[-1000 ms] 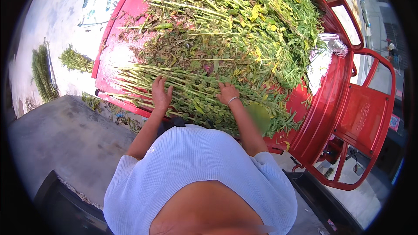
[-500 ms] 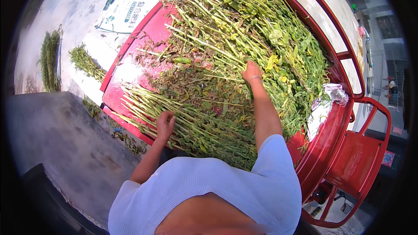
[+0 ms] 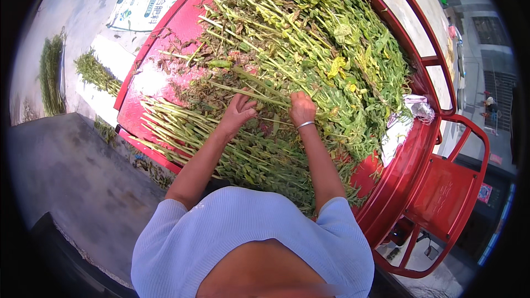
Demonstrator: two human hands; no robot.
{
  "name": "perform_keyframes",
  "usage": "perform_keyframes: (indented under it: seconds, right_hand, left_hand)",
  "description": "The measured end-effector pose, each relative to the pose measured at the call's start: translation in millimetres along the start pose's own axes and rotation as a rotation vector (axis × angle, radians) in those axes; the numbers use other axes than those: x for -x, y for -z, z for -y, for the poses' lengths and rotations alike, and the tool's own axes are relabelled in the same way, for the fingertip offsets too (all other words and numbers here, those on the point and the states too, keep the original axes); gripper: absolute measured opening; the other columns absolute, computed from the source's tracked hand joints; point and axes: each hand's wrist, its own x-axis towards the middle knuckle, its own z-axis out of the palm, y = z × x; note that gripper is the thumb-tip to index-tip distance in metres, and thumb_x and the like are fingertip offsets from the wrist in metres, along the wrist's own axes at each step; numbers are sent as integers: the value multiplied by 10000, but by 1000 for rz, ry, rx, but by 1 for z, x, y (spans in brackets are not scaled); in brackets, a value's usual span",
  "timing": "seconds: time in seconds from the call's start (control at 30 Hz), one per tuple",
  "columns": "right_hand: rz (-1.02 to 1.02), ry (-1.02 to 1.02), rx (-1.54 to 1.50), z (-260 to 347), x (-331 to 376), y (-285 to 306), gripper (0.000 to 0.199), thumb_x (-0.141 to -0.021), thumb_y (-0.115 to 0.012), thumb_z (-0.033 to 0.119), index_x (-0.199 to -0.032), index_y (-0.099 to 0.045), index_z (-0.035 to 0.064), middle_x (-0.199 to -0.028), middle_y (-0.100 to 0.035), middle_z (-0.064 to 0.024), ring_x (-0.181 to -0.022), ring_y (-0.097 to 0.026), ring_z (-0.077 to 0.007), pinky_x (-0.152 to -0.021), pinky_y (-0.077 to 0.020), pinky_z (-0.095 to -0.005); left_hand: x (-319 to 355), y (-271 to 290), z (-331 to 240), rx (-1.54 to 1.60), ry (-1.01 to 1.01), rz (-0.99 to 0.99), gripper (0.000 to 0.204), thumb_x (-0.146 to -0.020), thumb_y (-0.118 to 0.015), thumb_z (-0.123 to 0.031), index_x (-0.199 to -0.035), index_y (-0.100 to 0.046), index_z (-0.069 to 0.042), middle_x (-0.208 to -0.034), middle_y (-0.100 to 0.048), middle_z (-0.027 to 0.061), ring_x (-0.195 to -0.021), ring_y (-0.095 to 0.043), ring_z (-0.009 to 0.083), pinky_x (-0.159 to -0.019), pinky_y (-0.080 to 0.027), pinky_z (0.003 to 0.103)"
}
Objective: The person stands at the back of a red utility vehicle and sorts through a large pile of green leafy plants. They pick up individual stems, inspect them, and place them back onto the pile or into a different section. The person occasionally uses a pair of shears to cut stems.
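Note:
My right hand (image 3: 303, 109), with a silver bangle at the wrist, is closed around the ends of a couple of cut leafy stalks (image 3: 262, 85) over the middle of a red cargo bed (image 3: 185, 27). Just left of it, my left hand (image 3: 238, 115) has its thumb and fingers apart, close to the same stalks; it grips nothing that I can see. A big heap of green and yellowing stalks (image 3: 331, 38) fills the far and right side. Nearest me lies a row of laid-out stalks (image 3: 182, 127), cut ends to the left. Loose withered leaves (image 3: 193, 88) cover the bed between.
A red rail (image 3: 428, 60) and a red metal frame (image 3: 441, 187) border the right side. A white cloth (image 3: 403, 127) lies at that corner. On the ground to the left are a printed sack (image 3: 146, 5) and two stalk bundles (image 3: 52, 74), (image 3: 96, 72).
My right hand has come nearer and left from the heap, bringing stalks with it. My left hand has moved up and right, from over the near row to beside those stalks.

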Motion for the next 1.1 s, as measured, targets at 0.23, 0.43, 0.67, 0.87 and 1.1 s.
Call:
perform_keyframes:
  seconds: [0.23, 0.43, 0.67, 0.87, 1.1]
  right_hand:
    - [-136, 31, -252, 22, 46, 39, 351, -648, -703, 129, -965, -559, 85, -894, -550, -116, -883, -526, -295, -736, -449, -391]
    - [7, -94, -125, -46, 78, 21, 340, -649, -720, 193, -946, -576, 112, -885, -566, -85, -879, -532, -289, -783, -410, -406]
    - [-192, -164, -165, -68, 91, 38, 282, -688, -696, 132, -945, -579, 119, -934, -574, -62, -904, -534, -280, -742, -400, -394]
    - [-298, -294, -43, -55, 110, 53, 415, -716, -669, 114, -1093, -512, 39, -1103, -522, -151, -1019, -498, -298, -849, -395, -459]
    - [-55, -47, -259, 8, 68, 4, 417, -757, -623, 137, -1142, -485, 60, -1109, -519, -135, -1033, -496, -314, -881, -392, -455]
  left_hand:
    - [-10, -17, -2, 331, 118, 32, 297, -906, -500, -372, -1035, -500, -105, -1074, -561, 56, -1018, -529, 196, -856, -444, 370]
    - [-10, -21, -4, 237, 65, -15, 284, -946, -416, -334, -982, -514, -69, -1040, -570, 90, -991, -563, 217, -857, -496, 332]
    - [-55, -65, -38, 177, -11, 18, 270, -938, -454, -289, -978, -512, -28, -989, -603, 134, -932, -609, 240, -804, -538, 351]
    - [-100, -72, -44, 192, 51, -56, 192, -935, -463, -203, -955, -490, -14, -947, -596, 129, -845, -602, 225, -727, -541, 342]
    - [-94, -91, -48, 113, 75, -54, 188, -942, -453, -213, -925, -486, -28, -935, -574, 111, -893, -581, 243, -752, -529, 367]
